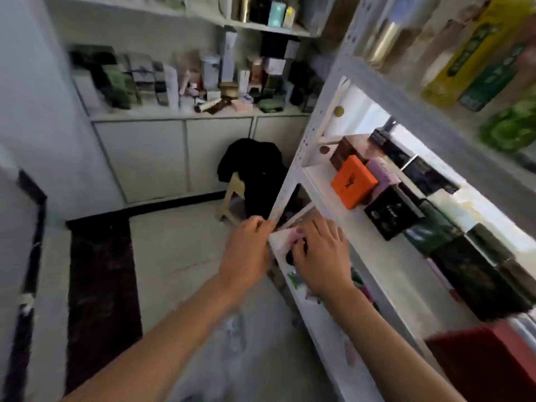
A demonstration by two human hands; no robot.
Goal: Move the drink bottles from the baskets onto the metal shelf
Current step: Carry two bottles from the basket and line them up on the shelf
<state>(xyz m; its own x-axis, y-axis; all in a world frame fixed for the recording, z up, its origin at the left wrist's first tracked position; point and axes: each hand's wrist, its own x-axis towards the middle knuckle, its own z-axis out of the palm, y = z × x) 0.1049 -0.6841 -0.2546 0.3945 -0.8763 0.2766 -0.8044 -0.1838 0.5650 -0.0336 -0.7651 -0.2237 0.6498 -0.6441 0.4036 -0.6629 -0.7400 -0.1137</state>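
The white metal shelf (319,132) fills the right side. My right hand (322,253) reaches into a low tier, fingers curled over a drink bottle (296,237) with a pink body and a dark cap; blur hides the exact hold. More pink and green bottles (295,278) show just beneath that hand. My left hand (246,250) is at the shelf's front upright post (285,184), with its fingertips pinching the post's edge. Tall yellow and green drink bottles (475,56) stand on the top tier at the upper right. No basket is in view.
Orange (352,181), purple and dark boxes line the middle tier. A red box (487,364) sits at the lower right. A stool draped with black cloth (255,175) stands behind the shelf post. White wall cabinets with boxes (174,82) run along the back. Pale floor lies below my arms.
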